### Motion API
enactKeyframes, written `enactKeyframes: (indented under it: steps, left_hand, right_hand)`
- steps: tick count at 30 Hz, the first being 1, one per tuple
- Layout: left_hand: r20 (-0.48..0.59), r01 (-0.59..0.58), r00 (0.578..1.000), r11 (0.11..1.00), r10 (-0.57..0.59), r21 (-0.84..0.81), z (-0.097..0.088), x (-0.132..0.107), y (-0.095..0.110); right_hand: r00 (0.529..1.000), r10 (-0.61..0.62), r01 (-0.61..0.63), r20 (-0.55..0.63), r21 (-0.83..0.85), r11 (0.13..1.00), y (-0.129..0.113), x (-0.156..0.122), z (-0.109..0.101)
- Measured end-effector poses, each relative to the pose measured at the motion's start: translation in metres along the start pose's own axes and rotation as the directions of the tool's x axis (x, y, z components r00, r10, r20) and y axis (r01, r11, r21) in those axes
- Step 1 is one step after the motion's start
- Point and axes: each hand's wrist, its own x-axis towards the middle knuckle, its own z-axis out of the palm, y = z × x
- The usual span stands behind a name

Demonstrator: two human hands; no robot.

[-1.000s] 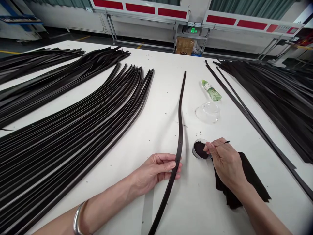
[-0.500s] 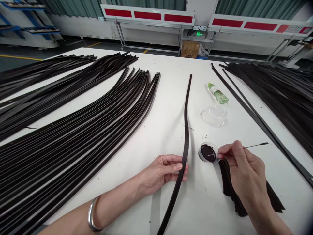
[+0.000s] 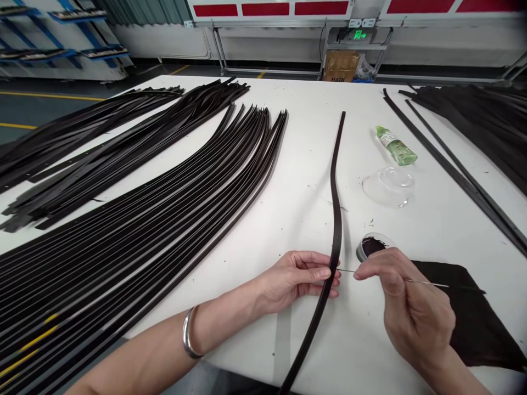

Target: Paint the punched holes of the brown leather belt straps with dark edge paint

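Observation:
My left hand (image 3: 307, 276) pinches a long dark strap (image 3: 336, 219) with small holes, holding it on edge above the white table. In my right hand (image 3: 411, 302) is a thin metal rod (image 3: 426, 283) with a dark far end, gripped between thumb and fingers. Its near tip reaches the strap beside my left fingertips; whether it enters a hole I cannot tell. Just behind my right hand sits a small clear cup (image 3: 362, 249) of dark liquid, partly covered by the hand. A black cloth (image 3: 477, 323) lies under and right of my right hand.
Rows of dark straps (image 3: 164, 203) fill the left of the white table (image 3: 304, 142), with looser bundles (image 3: 185, 115) behind them. A green bottle (image 3: 396, 146) and a clear plastic lid (image 3: 389, 186) lie beyond the cup. More straps (image 3: 473, 126) are heaped at the right.
My right hand has moved the rod from over the cup to the strap at my left fingertips. My left hand still holds the strap. The whole view has shifted.

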Motion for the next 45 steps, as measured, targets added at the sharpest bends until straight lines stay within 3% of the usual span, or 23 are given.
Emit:
enactKeyframes:
  steps: [29, 45]
  left_hand:
    - [0.023, -0.010, 1.000, 0.998, 0.009, 0.057, 0.0015, 0.0000, 0.0011]
    - [0.017, -0.005, 1.000, 0.999, 0.005, 0.042, -0.0008, 0.0008, 0.0001]
  right_hand:
    - [0.994, -0.069, 0.074, 0.086, -0.067, 0.995, -0.0024, 0.0029, 0.0068]
    - [0.992, 0.038, -0.033, 0.122, -0.045, 0.998, -0.0040, 0.0028, 0.0048]
